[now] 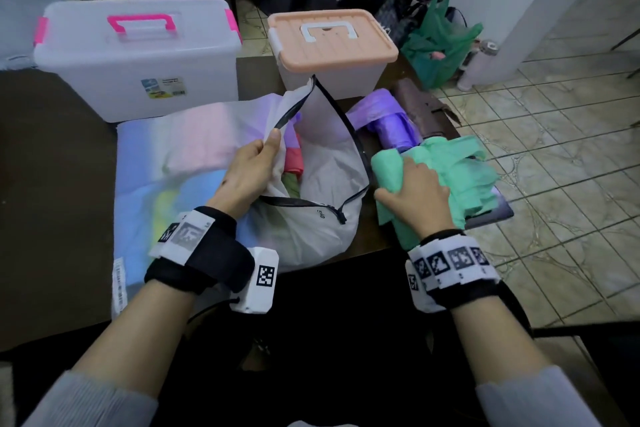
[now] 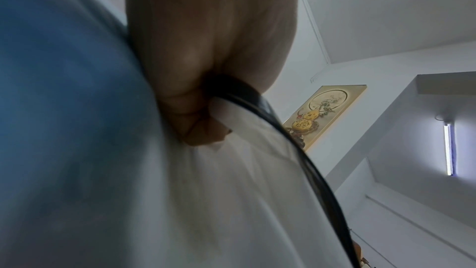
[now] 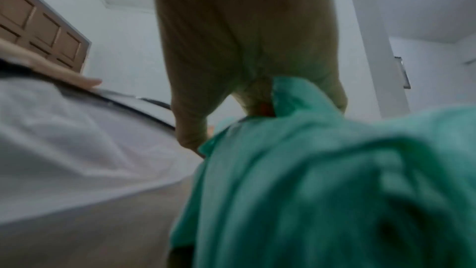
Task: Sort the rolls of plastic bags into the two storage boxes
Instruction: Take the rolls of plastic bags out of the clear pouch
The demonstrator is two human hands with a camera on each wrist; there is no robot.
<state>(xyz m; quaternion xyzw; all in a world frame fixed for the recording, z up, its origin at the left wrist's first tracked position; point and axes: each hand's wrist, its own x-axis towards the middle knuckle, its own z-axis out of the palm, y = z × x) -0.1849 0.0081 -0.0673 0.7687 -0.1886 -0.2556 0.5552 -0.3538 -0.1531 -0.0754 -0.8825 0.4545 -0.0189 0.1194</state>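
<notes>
Fingers of your left hand (image 1: 246,168) are pinching the zipper edge of the white pouch (image 1: 322,163) and holding it open. Your right hand (image 1: 414,192) is gripping the green roll (image 1: 389,168) on the counter (image 1: 367,236), just right of the pouch. Beyond your fingers, the purple roll (image 1: 393,130) is lying before the two closed boxes (image 1: 138,59) (image 1: 330,48).

The dark brown surface (image 1: 62,156) carries a clear storage box with pink latches (image 1: 138,55) at its far left and, beside it, a smaller box with a peach lid (image 1: 332,45); nearer lies a white zippered bag (image 1: 318,184), its mouth open, partly over a pastel sheet (image 1: 173,156). To the right lie a purple roll (image 1: 391,125), a green roll (image 1: 460,170) and a brown wallet-like case (image 1: 426,104); tiled floor (image 1: 554,149) lies beyond.
</notes>
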